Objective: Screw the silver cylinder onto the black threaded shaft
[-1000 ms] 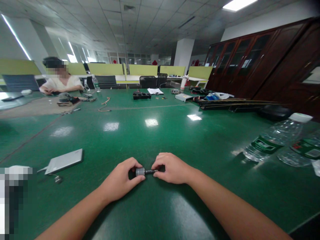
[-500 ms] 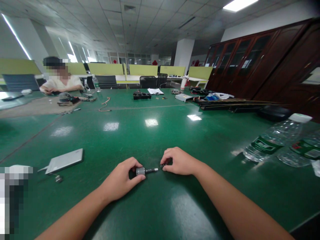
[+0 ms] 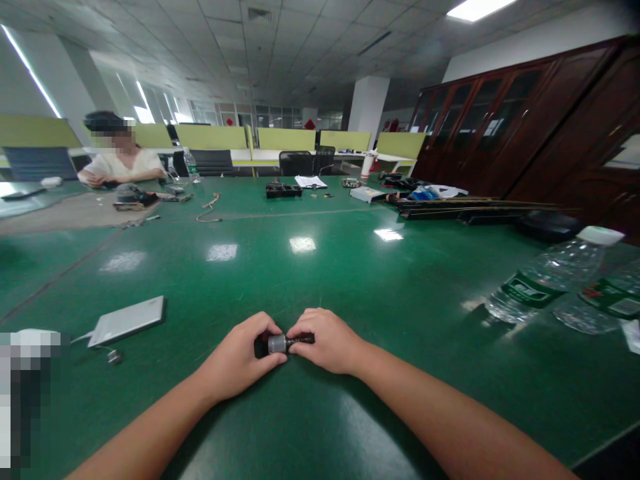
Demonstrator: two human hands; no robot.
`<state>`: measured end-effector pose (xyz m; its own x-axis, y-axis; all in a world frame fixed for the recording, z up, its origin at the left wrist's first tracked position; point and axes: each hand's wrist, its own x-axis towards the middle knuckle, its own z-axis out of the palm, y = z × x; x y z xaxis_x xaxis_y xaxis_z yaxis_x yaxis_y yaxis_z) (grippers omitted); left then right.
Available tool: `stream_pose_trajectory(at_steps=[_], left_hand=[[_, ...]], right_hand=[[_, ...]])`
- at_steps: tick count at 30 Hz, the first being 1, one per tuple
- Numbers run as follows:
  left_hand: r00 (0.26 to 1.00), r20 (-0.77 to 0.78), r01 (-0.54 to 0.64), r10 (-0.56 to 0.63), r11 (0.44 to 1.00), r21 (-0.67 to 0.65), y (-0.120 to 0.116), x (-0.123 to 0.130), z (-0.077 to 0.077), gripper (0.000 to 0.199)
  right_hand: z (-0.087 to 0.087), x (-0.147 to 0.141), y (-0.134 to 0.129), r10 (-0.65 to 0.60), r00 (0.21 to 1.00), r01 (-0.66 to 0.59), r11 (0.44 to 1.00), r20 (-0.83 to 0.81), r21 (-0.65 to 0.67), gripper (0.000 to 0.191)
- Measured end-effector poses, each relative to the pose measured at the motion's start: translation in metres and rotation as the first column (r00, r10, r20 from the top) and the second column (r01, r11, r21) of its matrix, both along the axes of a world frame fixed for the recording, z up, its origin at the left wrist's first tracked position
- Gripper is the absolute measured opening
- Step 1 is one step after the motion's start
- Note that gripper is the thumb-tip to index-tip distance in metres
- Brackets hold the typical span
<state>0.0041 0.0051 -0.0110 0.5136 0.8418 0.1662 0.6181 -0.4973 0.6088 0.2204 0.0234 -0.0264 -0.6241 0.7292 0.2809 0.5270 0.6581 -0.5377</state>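
Observation:
My left hand [image 3: 250, 352] is closed on a grey metal cylinder with a shaft [image 3: 277, 343], thumb in front and fingers behind. The part lies sideways, low over the green table. From the right, my right hand [image 3: 323, 341] pinches around the shaft side, its fingertips almost against the cylinder. A small dark coil spring [image 3: 296, 340] shows between the right fingers, around the shaft. Most of the spring and the shaft's tip are hidden by the fingers.
A silver flat box with a cable [image 3: 129, 321] and a small metal piece [image 3: 115, 357] lie at left. Plastic water bottles [image 3: 533, 290] stand at right. Across the green table [image 3: 300, 280] are a black tray [image 3: 283, 191] and a seated person [image 3: 123, 167].
My right hand has moved left with the spring, bringing it from beyond the shaft's tip onto the shaft. My left hand keeps hold of the cylinder, nearly still.

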Motion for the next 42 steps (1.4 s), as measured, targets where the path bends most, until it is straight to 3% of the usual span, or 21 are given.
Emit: stream_pose_trajectory(at_steps=[4,8,27,42], left_hand=[[1.000,-0.006,0.020,-0.020,1.000,-0.013,0.001,0.000,0.000,0.018],[1.000,0.004,0.024,-0.024,1.000,-0.009,0.003,0.000,-0.001,0.017],[0.999,-0.027,-0.018,0.018,1.000,-0.025,0.001,0.003,0.001,0.015],[0.999,-0.023,-0.022,0.022,1.000,-0.022,-0.001,0.003,0.000,0.017]], right_hand=[[0.000,0.002,-0.001,-0.045,0.999,0.045,0.999,0.030,0.014,0.014],[0.002,0.005,-0.001,0.010,1.000,-0.010,0.998,0.006,0.056,0.012],[0.002,0.006,0.000,0.046,0.999,-0.044,0.994,-0.014,0.099,0.013],[0.006,0.012,0.000,0.037,0.997,-0.042,0.996,0.065,0.078,0.013]])
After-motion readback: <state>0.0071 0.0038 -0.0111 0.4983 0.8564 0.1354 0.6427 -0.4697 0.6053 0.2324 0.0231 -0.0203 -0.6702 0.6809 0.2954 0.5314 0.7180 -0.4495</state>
